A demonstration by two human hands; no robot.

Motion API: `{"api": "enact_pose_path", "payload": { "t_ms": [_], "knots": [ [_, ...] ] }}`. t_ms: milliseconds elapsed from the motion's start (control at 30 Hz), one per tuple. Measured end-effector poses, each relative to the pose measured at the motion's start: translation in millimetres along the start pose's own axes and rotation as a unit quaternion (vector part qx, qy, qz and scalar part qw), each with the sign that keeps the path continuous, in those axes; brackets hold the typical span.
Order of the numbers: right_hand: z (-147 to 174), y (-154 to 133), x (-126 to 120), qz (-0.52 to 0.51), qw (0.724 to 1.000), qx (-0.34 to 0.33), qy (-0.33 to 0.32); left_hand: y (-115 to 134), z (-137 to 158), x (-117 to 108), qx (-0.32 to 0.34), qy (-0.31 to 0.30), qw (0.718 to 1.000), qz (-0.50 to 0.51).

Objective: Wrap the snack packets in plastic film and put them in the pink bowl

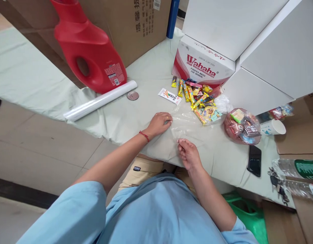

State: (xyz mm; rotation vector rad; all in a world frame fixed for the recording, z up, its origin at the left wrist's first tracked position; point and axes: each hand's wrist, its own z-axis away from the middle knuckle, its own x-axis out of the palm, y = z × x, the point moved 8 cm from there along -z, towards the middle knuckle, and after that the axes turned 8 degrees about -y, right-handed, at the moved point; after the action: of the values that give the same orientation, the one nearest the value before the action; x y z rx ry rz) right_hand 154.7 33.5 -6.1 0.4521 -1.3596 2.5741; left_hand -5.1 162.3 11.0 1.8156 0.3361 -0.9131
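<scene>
A thin sheet of clear plastic wrap [183, 122] lies wrinkled on the cloth-covered table in front of me. My left hand [160, 124] rests at its left side, fingers curled and pinching its edge. Nearer my body, my right hand [188, 153] pinches the near edge between thumb and fingertips. Beyond the hands is a heap of small wrapped snacks [194, 93], mostly yellow packets, with a larger cookie packet [210, 114] at its near side. Whether the wrap runs under or over these is hard to tell. A white snack packet [169, 96] lies apart, left of the heap.
Left stand a red detergent jug [90, 51] and a white plastic roll [100, 101], beside a round metallic disc [132, 95]. A Wahaha carton [203, 64] stands behind. Rightward are a film-covered snack bowl [242, 127], paper cup [274, 127], phone [254, 161], keys [278, 183] and plastic bottles [298, 168].
</scene>
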Motion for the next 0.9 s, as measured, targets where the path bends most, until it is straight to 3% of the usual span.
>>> {"api": "enact_pose_path", "payload": {
  "t_ms": [200,333,400,500,533,600,667,733,833,900],
  "knots": [
    [42,63,24,-0.11,0.985,0.102,-0.079,2,0,1,-0.034,-0.034,0.998,0.031],
    [63,80,48,0.014,0.968,0.143,-0.203,6,5,8,-0.04,-0.085,0.996,0.007],
    [68,57,49,0.122,0.961,0.079,-0.234,8,9,12,-0.029,-0.118,0.992,-0.017],
    [61,-12,29,0.289,0.937,-0.122,-0.157,11,13,14,-0.011,-0.155,0.987,-0.041],
    [57,-37,21,0.355,0.908,-0.193,-0.114,11,13,14,-0.009,-0.164,0.985,-0.046],
    [48,-70,14,0.495,0.814,-0.299,-0.052,11,13,13,-0.007,-0.18,0.983,-0.048],
    [34,-74,21,0.61,0.714,-0.338,-0.063,11,13,11,-0.003,-0.191,0.981,-0.043],
    [20,-56,35,0.683,0.636,-0.339,-0.117,10,13,10,0.006,-0.197,0.98,-0.033],
    [9,-21,56,0.739,0.564,-0.327,-0.171,2,16,7,0.0,-0.189,0.982,-0.026],
    [5,-2,64,0.752,0.551,-0.313,-0.181,-7,21,0,-0.029,-0.161,0.986,-0.032]
  ]
}}
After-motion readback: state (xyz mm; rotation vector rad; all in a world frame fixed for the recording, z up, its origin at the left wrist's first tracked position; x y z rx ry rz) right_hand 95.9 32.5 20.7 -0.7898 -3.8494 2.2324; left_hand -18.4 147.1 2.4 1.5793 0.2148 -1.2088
